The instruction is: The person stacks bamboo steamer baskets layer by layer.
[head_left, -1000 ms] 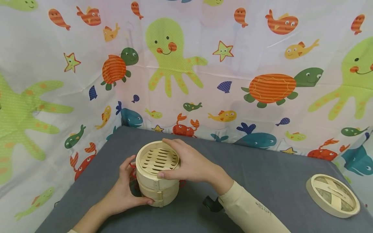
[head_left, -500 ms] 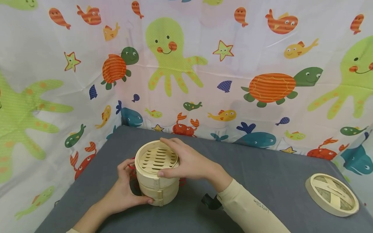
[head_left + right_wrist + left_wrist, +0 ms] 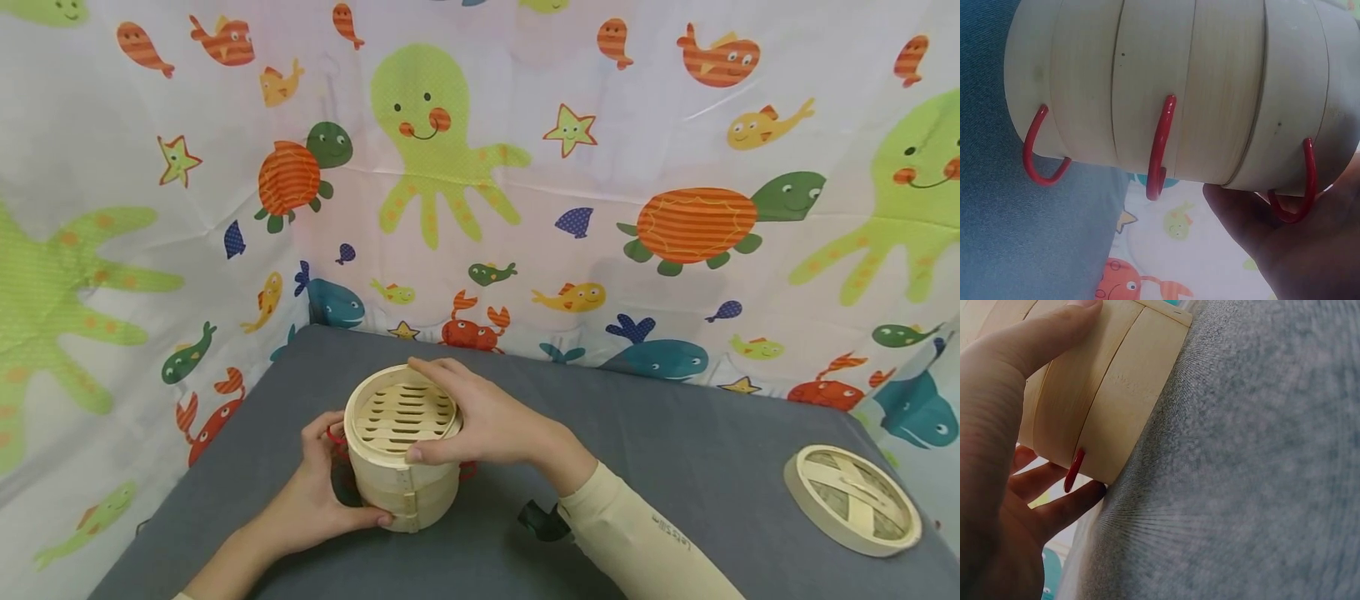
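Observation:
A stacked round bamboo steamer (image 3: 405, 479) stands on the grey cloth, its slatted top tray facing up. My left hand (image 3: 318, 500) holds its left side low down, thumb across the front near the base and fingers behind. In the left wrist view the fingers (image 3: 1072, 506) curve under a red loop (image 3: 1074, 469) near the cloth. My right hand (image 3: 487, 412) grips the top tier from the right, thumb in front and fingers over the far rim. Three red loop handles, one being the middle loop (image 3: 1159, 150), line the steamer's side in the right wrist view.
A woven bamboo lid (image 3: 853, 500) lies on the grey cloth (image 3: 660, 467) at the far right. A small black object (image 3: 542, 521) shows beneath the right wrist. Behind the table hangs a white curtain (image 3: 510, 83) printed with sea animals.
Both hands keep their hold on the steamer. Its top has shifted very slightly left, and my left index finger has moved a little lower. The view has drifted slightly.

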Motion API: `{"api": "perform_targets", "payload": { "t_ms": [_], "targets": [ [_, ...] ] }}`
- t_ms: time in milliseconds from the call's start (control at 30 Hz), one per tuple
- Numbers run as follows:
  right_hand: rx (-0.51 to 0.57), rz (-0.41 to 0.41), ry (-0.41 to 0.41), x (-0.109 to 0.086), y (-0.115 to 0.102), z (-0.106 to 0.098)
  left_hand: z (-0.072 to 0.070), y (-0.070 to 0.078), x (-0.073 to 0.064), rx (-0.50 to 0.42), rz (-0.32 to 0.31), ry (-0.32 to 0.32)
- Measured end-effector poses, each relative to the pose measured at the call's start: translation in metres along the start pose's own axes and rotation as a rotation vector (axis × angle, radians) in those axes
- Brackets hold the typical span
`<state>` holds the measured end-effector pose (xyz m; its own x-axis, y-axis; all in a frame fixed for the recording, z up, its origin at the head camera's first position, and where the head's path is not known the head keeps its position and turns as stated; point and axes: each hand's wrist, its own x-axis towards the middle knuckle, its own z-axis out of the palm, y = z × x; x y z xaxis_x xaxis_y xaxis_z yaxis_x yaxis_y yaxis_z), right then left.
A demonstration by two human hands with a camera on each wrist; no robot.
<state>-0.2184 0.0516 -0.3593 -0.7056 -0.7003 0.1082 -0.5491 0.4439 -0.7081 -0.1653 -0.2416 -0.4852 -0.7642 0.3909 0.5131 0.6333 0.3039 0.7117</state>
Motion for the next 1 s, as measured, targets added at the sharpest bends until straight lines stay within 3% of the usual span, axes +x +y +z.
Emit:
{"api": "perform_targets", "payload": {
  "t_ms": [467, 1000],
  "targets": [
    [0.033, -0.005, 0.005, -0.002, 0.003, 0.000, 0.000, 0.001, -0.001, 0.029, -0.027, -0.006],
    [0.128, -0.040, 0.086, -0.012, 0.010, 0.006, 0.002, -0.003, -0.002, -0.014, -0.030, 0.003]
  ]
}}
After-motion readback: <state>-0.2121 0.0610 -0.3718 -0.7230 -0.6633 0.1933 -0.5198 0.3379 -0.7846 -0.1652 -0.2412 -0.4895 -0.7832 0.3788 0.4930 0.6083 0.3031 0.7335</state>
